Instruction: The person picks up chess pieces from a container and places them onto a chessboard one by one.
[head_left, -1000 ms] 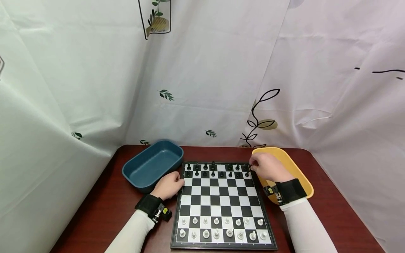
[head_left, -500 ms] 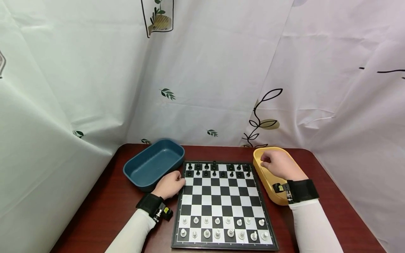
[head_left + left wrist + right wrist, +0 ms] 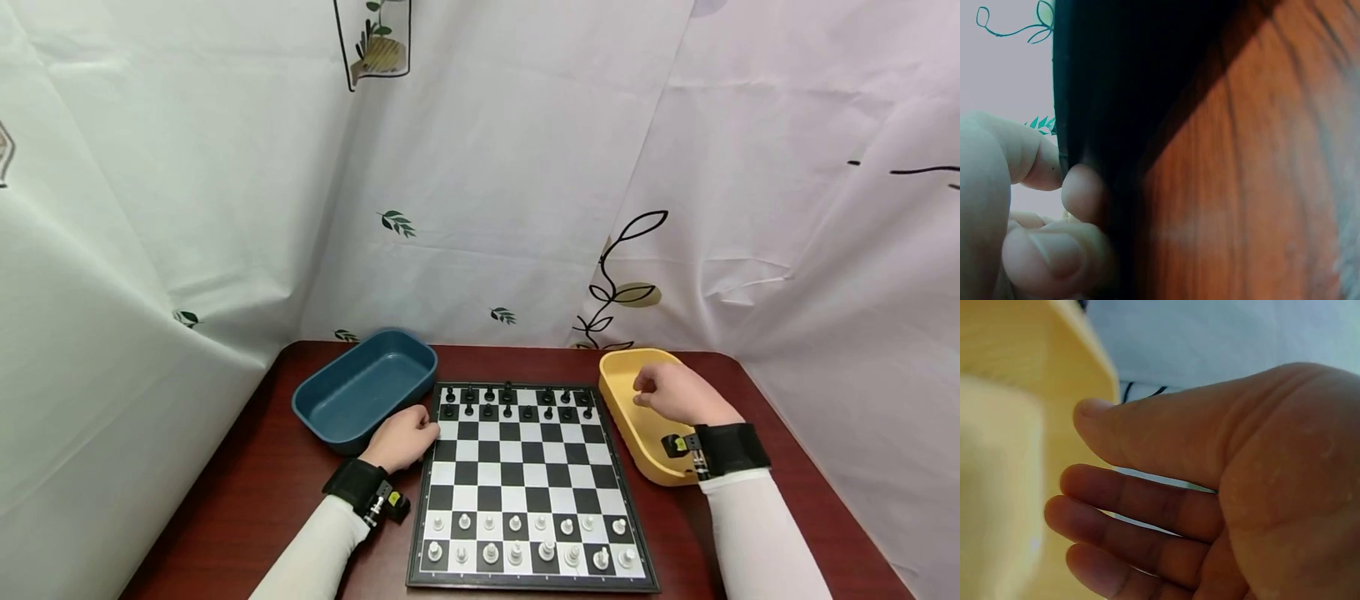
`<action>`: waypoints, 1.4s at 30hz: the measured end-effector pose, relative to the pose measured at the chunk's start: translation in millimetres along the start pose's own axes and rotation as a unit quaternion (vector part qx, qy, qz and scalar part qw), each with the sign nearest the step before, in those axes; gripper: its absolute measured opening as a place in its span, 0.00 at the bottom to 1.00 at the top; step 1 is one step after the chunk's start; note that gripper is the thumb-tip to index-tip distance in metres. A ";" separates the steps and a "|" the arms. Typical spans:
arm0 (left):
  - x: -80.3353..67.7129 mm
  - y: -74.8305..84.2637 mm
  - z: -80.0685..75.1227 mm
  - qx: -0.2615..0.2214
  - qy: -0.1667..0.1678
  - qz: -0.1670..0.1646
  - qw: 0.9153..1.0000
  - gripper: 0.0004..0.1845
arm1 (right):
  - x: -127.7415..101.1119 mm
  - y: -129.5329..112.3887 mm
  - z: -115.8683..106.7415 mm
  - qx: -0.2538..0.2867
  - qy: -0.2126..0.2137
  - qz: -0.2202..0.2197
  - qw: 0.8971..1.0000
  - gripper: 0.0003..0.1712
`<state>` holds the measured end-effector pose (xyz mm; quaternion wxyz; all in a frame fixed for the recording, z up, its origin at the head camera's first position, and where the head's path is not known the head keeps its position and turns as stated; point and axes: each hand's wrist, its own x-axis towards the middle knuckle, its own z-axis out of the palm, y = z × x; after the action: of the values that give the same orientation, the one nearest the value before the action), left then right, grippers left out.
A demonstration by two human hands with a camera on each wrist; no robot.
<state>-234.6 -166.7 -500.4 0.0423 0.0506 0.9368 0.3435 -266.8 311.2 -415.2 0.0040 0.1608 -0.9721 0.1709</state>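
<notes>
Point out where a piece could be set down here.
Free: the chessboard's four middle rows, between black pieces and white pieces; the blue tray. The right hand crowds the yellow tray.

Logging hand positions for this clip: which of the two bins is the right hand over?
The yellow bin right of the chessboard; the right hand hovers over it, not the blue bin.

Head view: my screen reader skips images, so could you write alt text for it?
A person's right hand hovers over a yellow tray right of a chessboard, while the left hand rests at the board's left edge beside a blue tray. Black and white pieces fill the end rows.
</notes>
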 end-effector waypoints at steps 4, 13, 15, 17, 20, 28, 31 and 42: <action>-0.7 -0.3 0.3 -0.002 -0.002 0.001 1.000 0.12 | -4.7 9.6 1.2 -0.004 -0.048 0.001 0.999 0.07; -0.3 -1.6 1.5 -0.001 0.001 -0.001 1.000 0.12 | -10.8 17.9 2.4 -0.009 -0.143 -0.029 0.989 0.09; -0.4 -1.9 1.5 0.000 0.001 -0.001 1.000 0.12 | -12.0 16.6 2.4 0.002 -0.162 -0.024 0.986 0.10; -0.7 -1.6 1.3 0.000 0.002 -0.001 1.000 0.12 | -13.1 16.3 2.7 0.009 -0.177 -0.022 0.984 0.11; -1.1 -0.8 0.6 0.001 0.003 0.000 1.000 0.12 | -15.1 16.5 3.0 0.017 -0.194 -0.024 0.981 0.12; 0.2 -1.0 0.6 0.006 0.004 0.005 1.000 0.12 | -22.2 16.0 1.7 0.044 -0.248 0.008 0.968 0.12; -0.3 -0.6 0.5 0.007 0.003 0.004 1.000 0.12 | -25.2 14.5 1.2 0.053 -0.267 0.020 0.962 0.11; -0.3 -2.0 0.0 0.003 0.004 0.006 1.000 0.12 | -30.0 10.4 1.4 0.065 -0.302 0.050 0.950 0.14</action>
<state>-234.4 -168.3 -501.7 0.0366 0.0554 0.9375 0.3415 -241.5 329.4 -421.9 -0.3094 0.1557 -0.9212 0.1775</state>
